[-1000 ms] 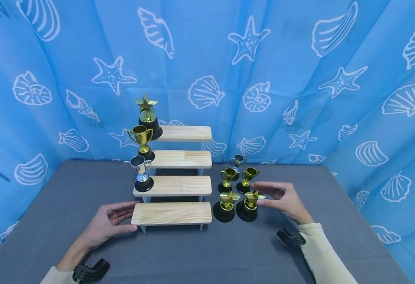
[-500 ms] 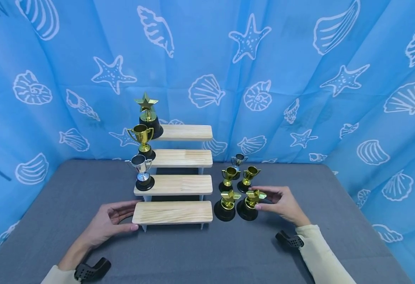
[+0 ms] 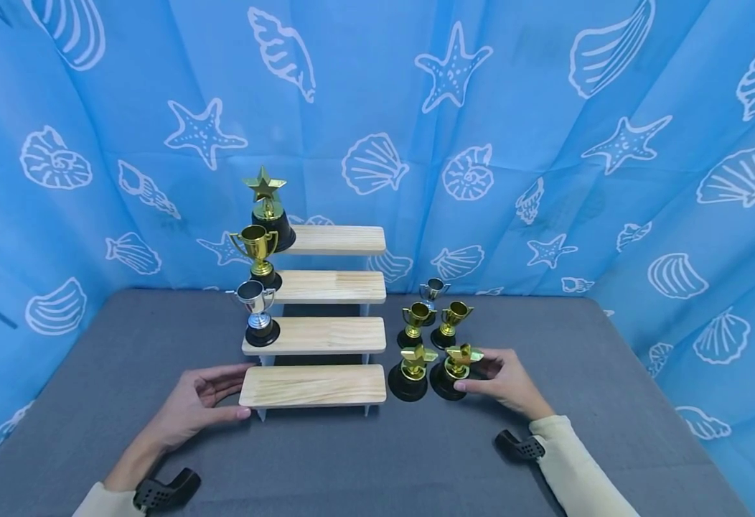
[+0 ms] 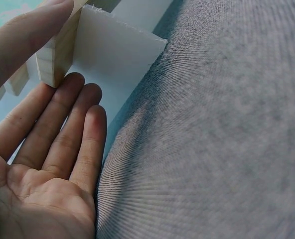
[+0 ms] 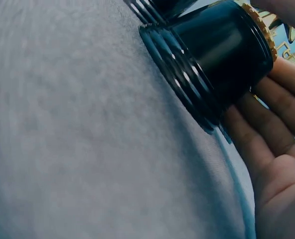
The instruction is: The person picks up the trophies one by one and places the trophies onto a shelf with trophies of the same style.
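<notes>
My left hand (image 3: 203, 402) is at the left end of the lowest wooden step of a white-sided display stand (image 3: 313, 385). Its thumb lies at the step's front corner and its nearly straight fingers reach behind; in the left wrist view the fingertips (image 4: 75, 79) meet the board's edge. My right hand (image 3: 503, 380) holds the right-hand gold star trophy (image 3: 458, 362) by its black base (image 5: 222, 55), thumb in front and fingers behind. That trophy stands on the table. Beside it is another gold star trophy (image 3: 414, 365).
Two gold cup trophies (image 3: 415, 316) and a silver cup trophy (image 3: 433, 289) stand behind the star trophies. On the stand's left side are a silver cup (image 3: 258, 305), a gold cup (image 3: 257, 248) and a gold star trophy (image 3: 266, 194). A blue shell-patterned curtain (image 3: 377, 108) hangs behind the grey table (image 3: 352, 467).
My right hand has moved left and toward me, its thumb coming across the front of the star trophy's base. The left hand stays at the step, and the trophies have not moved.
</notes>
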`<action>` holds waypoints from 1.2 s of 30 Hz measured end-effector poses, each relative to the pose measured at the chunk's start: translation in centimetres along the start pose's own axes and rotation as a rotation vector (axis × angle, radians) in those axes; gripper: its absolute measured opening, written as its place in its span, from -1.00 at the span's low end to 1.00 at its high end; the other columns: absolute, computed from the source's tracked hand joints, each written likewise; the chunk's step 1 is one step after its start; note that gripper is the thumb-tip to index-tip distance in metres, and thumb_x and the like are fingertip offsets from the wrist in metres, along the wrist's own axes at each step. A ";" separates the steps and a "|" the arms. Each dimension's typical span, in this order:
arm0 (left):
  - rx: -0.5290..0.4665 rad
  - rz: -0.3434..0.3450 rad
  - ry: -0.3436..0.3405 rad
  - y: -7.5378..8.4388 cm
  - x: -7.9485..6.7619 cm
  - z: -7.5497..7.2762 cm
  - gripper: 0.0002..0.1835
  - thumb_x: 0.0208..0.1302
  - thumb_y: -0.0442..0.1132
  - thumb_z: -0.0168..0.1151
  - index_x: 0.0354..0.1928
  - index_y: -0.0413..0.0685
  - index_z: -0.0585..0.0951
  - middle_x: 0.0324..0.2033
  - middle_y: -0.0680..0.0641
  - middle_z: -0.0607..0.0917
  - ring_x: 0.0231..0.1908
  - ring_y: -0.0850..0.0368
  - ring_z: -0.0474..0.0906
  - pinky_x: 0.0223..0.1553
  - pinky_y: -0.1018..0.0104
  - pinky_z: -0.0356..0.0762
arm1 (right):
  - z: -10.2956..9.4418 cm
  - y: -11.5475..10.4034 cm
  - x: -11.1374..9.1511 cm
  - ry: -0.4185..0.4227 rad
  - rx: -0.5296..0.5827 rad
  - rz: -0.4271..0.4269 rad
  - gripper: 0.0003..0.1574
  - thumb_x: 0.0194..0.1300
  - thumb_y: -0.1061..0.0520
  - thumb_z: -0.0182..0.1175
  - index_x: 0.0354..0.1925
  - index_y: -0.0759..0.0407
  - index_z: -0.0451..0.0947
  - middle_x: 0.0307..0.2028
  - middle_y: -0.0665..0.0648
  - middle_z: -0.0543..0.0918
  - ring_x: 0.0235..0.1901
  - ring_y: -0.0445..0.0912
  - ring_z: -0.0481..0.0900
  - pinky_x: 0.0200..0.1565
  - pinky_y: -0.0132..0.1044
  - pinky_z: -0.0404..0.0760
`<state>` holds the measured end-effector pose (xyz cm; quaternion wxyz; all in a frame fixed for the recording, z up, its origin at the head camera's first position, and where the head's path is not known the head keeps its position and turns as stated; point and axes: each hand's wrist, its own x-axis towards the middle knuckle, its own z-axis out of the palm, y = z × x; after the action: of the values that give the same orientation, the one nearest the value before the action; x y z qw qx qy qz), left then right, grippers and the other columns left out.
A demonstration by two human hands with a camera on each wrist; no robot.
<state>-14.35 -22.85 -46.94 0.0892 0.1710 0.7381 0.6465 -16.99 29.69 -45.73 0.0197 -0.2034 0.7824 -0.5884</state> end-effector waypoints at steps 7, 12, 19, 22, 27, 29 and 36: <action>0.009 -0.014 -0.001 0.0 0.0 0.0 -0.26 0.12 -0.49 0.47 0.32 -0.56 0.36 0.25 -0.55 0.44 0.10 0.28 0.61 0.15 0.38 0.59 | 0.3 0.4 0.1 -0.006 0.055 0.005 -0.45 0.07 0.46 0.46 0.06 0.57 0.58 -0.02 0.02 0.76 0.00 -0.16 0.70 0.02 -0.34 0.70; 0.015 -0.021 0.001 0.1 0.0 0.0 -0.26 0.13 -0.47 0.47 0.32 -0.55 0.36 0.25 -0.55 0.44 0.10 0.29 0.61 0.15 0.39 0.59 | 0.3 0.5 0.2 -0.010 0.062 0.008 -0.43 0.07 0.46 0.47 0.07 0.58 0.57 0.00 0.00 0.76 0.02 -0.16 0.69 0.04 -0.35 0.69; 0.002 -0.018 -0.002 0.3 0.0 0.2 -0.27 0.12 -0.49 0.47 0.31 -0.56 0.37 0.24 -0.53 0.46 0.10 0.26 0.61 0.15 0.38 0.59 | 0.3 0.5 0.1 -0.007 0.055 0.017 -0.44 0.07 0.43 0.48 0.07 0.55 0.58 0.01 0.04 0.76 0.01 -0.16 0.70 0.02 -0.35 0.70; -0.002 -0.016 -0.004 0.4 -0.1 0.3 -0.28 0.13 -0.49 0.46 0.31 -0.56 0.36 0.24 -0.55 0.46 0.10 0.27 0.61 0.14 0.39 0.59 | 0.4 0.5 0.1 -0.014 0.052 0.017 -0.43 0.07 0.43 0.48 0.07 0.55 0.58 0.03 0.10 0.75 0.03 -0.16 0.69 0.04 -0.35 0.69; -0.012 -0.017 -0.006 0.6 -0.2 0.4 -0.28 0.15 -0.50 0.44 0.32 -0.57 0.35 0.24 -0.57 0.44 0.10 0.29 0.60 0.15 0.40 0.59 | 0.4 0.4 0.1 -0.008 0.013 0.036 -0.42 0.08 0.39 0.50 0.09 0.50 0.60 0.03 0.13 0.75 0.01 -0.17 0.70 0.01 -0.36 0.71; -0.016 -0.017 -0.006 0.6 -0.2 0.4 -0.28 0.16 -0.50 0.43 0.33 -0.57 0.34 0.24 -0.57 0.44 0.10 0.28 0.60 0.15 0.40 0.59 | 0.4 0.4 0.2 -0.005 0.000 0.043 -0.42 0.08 0.38 0.50 0.09 0.48 0.61 0.04 0.18 0.74 0.00 -0.16 0.70 0.00 -0.36 0.71; -0.011 -0.016 -0.007 0.6 -0.1 0.3 -0.27 0.15 -0.49 0.44 0.33 -0.57 0.34 0.24 -0.57 0.44 0.10 0.29 0.60 0.15 0.40 0.58 | 0.4 0.4 0.2 -0.013 0.002 0.032 -0.43 0.09 0.39 0.49 0.09 0.48 0.61 0.06 0.27 0.71 0.01 -0.15 0.70 -0.01 -0.35 0.71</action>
<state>-14.05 -22.56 -46.43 0.0980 0.1670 0.7356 0.6491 -17.16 29.31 -46.19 0.0342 -0.1947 0.7848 -0.5873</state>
